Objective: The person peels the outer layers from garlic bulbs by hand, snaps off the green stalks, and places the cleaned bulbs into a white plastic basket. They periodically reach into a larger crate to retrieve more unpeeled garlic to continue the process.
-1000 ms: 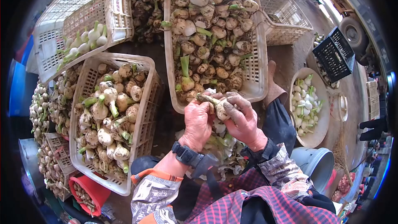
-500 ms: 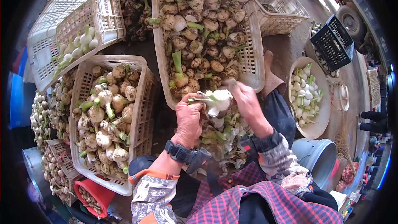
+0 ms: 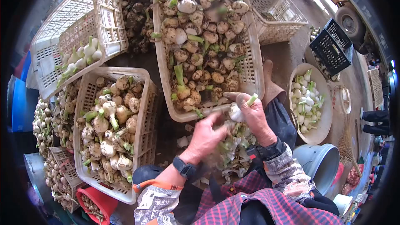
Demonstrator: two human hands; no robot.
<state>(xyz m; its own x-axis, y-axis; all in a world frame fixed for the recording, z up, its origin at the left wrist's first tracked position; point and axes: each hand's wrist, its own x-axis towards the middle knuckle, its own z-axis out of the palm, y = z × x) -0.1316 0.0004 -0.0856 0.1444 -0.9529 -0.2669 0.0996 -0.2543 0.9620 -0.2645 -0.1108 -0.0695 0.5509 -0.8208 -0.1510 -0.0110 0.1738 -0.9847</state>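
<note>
Outdoor produce-sorting yard, farm or market side, can't tell which. Everything sits on bare dirt ground (image 3: 287, 58) in daylight. Pale plastic crates (image 3: 257, 71) are packed with muddy bulbs (image 3: 204, 54) with green stalks, and more lie loose in a heap (image 3: 137, 12) behind. One empty crate (image 3: 275, 21) and a black crate (image 3: 333, 48) stand off to the side. A wide bowl (image 3: 327, 118) holds cleaned white bulbs, with a grey bucket (image 3: 318, 162) near it. Red tub (image 3: 93, 196), pile of peelings (image 3: 233, 156). Truck wheel (image 3: 352, 21) at the far edge.
</note>
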